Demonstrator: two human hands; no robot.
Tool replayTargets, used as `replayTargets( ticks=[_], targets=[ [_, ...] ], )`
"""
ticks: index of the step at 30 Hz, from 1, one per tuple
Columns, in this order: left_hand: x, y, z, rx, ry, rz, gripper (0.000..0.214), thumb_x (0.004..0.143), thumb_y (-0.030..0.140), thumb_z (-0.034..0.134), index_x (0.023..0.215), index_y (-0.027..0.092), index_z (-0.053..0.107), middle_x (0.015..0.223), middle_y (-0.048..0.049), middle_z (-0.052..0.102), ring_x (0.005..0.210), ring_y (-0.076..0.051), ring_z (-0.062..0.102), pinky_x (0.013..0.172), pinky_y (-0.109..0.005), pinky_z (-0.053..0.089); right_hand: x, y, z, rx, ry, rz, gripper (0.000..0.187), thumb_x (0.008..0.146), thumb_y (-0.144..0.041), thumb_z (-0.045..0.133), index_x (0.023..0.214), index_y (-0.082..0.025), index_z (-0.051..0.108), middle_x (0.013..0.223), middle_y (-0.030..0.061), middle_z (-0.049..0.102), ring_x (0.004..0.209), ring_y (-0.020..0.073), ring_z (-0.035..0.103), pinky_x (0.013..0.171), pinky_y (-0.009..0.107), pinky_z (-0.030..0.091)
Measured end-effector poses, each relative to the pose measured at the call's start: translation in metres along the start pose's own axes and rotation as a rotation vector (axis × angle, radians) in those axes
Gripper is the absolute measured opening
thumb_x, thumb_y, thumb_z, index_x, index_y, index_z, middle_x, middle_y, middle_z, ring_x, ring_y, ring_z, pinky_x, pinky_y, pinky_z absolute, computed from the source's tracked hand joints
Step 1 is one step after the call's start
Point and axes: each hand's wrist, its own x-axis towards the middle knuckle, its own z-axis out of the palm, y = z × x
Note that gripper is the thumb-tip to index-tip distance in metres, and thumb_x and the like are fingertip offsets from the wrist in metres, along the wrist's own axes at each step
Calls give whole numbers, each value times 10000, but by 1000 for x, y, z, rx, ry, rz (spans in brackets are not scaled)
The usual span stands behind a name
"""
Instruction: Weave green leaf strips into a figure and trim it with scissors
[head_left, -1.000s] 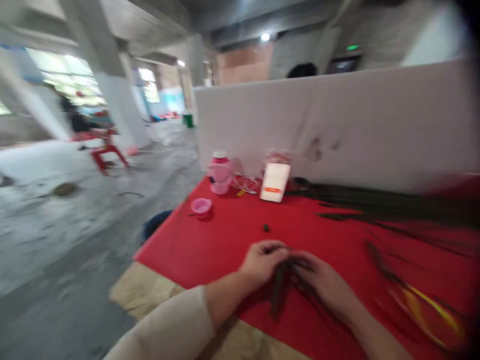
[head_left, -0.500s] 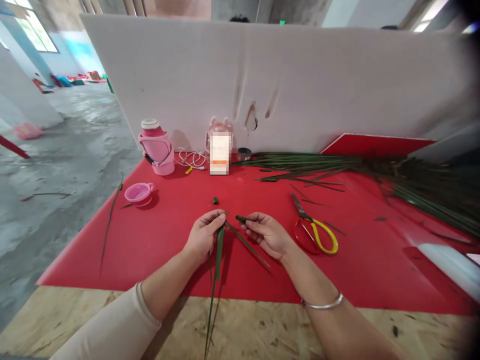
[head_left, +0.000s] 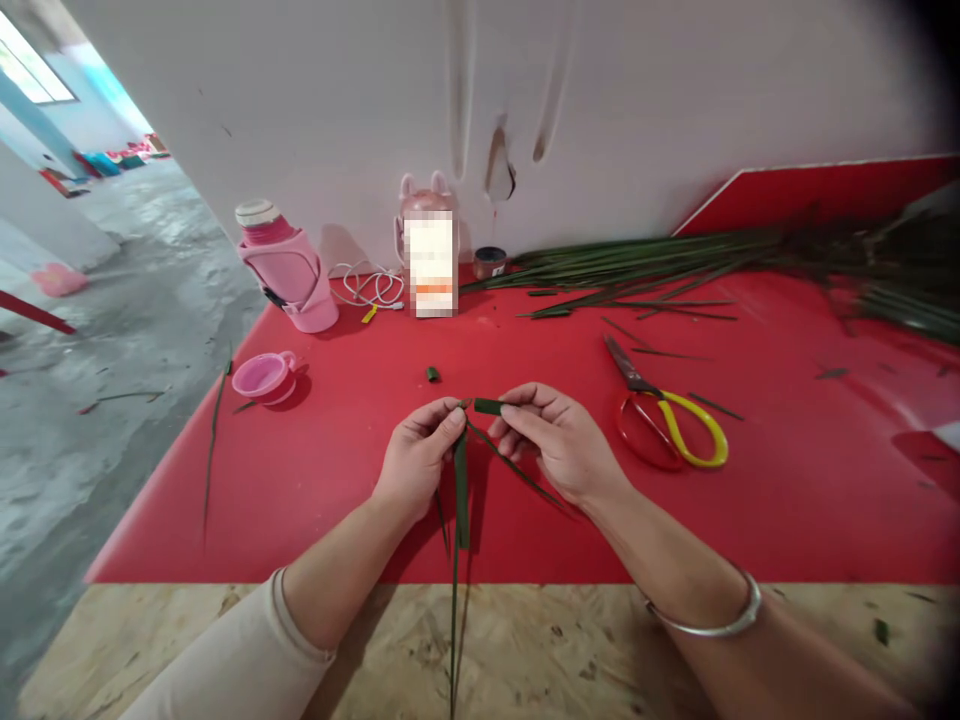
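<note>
The left hand pinches a long green leaf strip between thumb and forefinger near its upper end, just above the red-covered table. The rest of the strip trails back toward the person and over the table's near edge. The right hand is closed on the same leaf's short folded tip, nipping it close beside the left fingertips, while a thinner sliver slants away under the right palm. The blade looks light, thin and pliant (it probably creases easily and may split along its grain). A fingertip pinch close to the fold suits it better than a full fist. Yellow-handled scissors lie just right of the hands, and a pile of uncut leaves lies at the back.
</note>
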Motion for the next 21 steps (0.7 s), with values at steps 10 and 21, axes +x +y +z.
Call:
replayTargets(
  ticks=[10, 21],
  targets=[
    [-1, -1, 3, 90, -37, 15, 295, 656, 357, 731, 868, 162, 666, 536, 61, 508, 405, -10, 332, 396, -150, 256, -5, -1, 3, -74, -13, -93, 108, 730, -247, 622, 795, -179, 568, 618, -4, 678, 366, 32, 432, 381, 169, 305],
    [-3, 5, 6, -56, -2, -50, 299, 622, 313, 762, 849, 154, 650, 531, 64, 511, 392, 0, 337, 381, -128, 254, 0, 1, 1, -36, -6, -84, 171, 732, -312, 643, 832, -192, 574, 645, -10, 665, 417, 47, 446, 380, 179, 299]
  ],
)
